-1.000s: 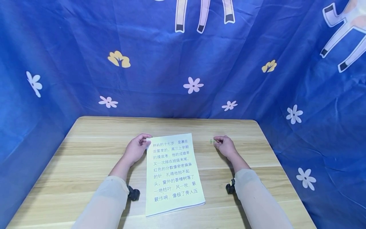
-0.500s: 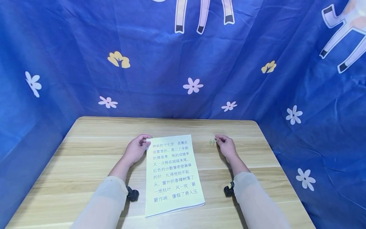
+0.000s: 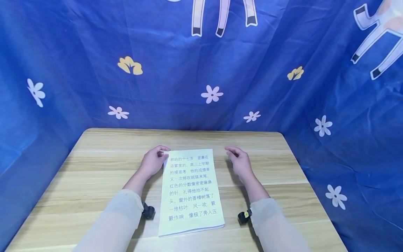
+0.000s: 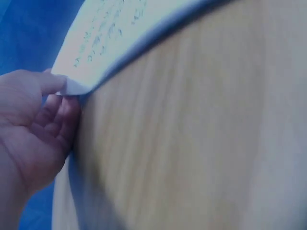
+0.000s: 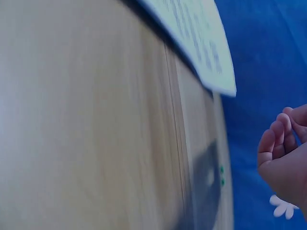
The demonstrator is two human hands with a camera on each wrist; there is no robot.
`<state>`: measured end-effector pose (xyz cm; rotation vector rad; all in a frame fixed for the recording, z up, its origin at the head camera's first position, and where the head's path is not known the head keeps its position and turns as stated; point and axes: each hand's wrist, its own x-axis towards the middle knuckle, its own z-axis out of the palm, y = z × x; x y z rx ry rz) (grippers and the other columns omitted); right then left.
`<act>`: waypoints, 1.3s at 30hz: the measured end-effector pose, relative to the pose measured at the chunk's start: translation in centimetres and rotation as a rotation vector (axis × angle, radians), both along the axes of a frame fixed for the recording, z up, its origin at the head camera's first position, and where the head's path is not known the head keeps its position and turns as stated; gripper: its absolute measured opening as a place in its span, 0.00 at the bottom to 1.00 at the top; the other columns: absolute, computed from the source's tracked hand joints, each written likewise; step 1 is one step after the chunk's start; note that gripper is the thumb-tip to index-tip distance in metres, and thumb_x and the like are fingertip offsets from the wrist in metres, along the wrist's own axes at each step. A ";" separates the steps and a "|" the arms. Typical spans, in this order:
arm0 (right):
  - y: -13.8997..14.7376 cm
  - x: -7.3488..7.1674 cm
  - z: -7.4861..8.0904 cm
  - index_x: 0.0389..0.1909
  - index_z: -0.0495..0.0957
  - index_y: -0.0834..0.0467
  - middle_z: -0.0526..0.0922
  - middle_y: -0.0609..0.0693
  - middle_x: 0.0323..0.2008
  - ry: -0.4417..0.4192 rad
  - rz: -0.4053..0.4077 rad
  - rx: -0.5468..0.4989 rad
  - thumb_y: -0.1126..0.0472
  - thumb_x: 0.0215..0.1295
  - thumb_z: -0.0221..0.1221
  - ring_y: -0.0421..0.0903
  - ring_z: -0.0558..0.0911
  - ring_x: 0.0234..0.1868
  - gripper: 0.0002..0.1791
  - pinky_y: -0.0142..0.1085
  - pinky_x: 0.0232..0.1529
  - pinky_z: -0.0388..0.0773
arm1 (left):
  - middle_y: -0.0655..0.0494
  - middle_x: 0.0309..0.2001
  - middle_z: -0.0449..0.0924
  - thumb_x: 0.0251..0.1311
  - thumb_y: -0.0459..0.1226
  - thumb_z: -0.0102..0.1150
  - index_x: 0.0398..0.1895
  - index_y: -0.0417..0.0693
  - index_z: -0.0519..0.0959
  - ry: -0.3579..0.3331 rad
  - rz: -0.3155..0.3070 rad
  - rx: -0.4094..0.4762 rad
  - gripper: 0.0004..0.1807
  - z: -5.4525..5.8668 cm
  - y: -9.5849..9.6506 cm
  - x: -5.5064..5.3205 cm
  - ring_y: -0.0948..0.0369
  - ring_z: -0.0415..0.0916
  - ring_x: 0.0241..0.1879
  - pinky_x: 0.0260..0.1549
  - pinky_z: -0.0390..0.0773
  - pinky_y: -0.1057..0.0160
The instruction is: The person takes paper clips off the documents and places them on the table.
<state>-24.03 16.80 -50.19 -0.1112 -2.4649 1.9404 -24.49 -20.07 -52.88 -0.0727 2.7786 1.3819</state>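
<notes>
A stack of pale yellow sheets (image 3: 190, 196) with printed Chinese text lies mid-table, slightly turned. At its upper left corner my left hand (image 3: 153, 161) pinches the paper between thumb and fingers; the left wrist view shows the corner of the sheets (image 4: 76, 86) in that pinch. Just to the right of the stack's upper right corner, and apart from it, is my right hand (image 3: 240, 164), thumb and forefinger close together. Whether something small sits between those fingertips cannot be seen. Two green paper clips (image 5: 222, 176) lie on the table near the right hand's shadow, hidden in the head view.
The wooden table (image 3: 104, 168) ends at a rounded far edge. A blue curtain (image 3: 176, 70) with flowers and animal legs printed on it surrounds the back and sides. A small black camera (image 3: 148, 211) is strapped under the left wrist, another black camera (image 3: 244, 217) under the right.
My right hand has moved left from beside the green paper clips toward the stack, now covering them in the head view. The stack's upper end has shifted slightly right with my left hand.
</notes>
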 end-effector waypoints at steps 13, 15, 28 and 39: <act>-5.0 5.4 1.0 0.57 0.89 0.54 0.86 0.56 0.54 0.017 0.195 0.055 0.61 0.78 0.63 0.43 0.79 0.48 0.13 0.26 0.44 0.77 | 0.38 0.57 0.88 0.80 0.35 0.57 0.64 0.46 0.84 0.035 0.029 -0.121 0.16 0.8 2.3 -1.2 0.44 0.85 0.54 0.57 0.83 0.44; -5.4 5.9 1.1 0.57 0.89 0.54 0.86 0.56 0.55 0.015 0.219 0.047 0.61 0.78 0.63 0.43 0.79 0.48 0.12 0.26 0.46 0.77 | 0.38 0.60 0.87 0.80 0.34 0.56 0.64 0.45 0.84 0.050 0.019 -0.145 0.16 0.7 2.5 -1.3 0.41 0.85 0.59 0.63 0.81 0.42; -6.0 6.5 1.1 0.57 0.89 0.56 0.87 0.55 0.57 0.020 0.245 0.045 0.62 0.79 0.63 0.41 0.81 0.49 0.12 0.25 0.49 0.79 | 0.35 0.57 0.81 0.74 0.30 0.60 0.62 0.39 0.84 0.042 0.002 -0.222 0.16 0.8 2.6 -2.1 0.42 0.76 0.60 0.68 0.75 0.41; -5.7 6.2 1.2 0.59 0.88 0.52 0.88 0.55 0.56 -0.011 0.251 0.061 0.59 0.79 0.63 0.42 0.81 0.49 0.14 0.27 0.49 0.79 | 0.39 0.50 0.83 0.77 0.30 0.54 0.59 0.36 0.83 0.067 -0.092 -0.472 0.14 1.6 4.1 -1.6 0.42 0.83 0.52 0.59 0.85 0.45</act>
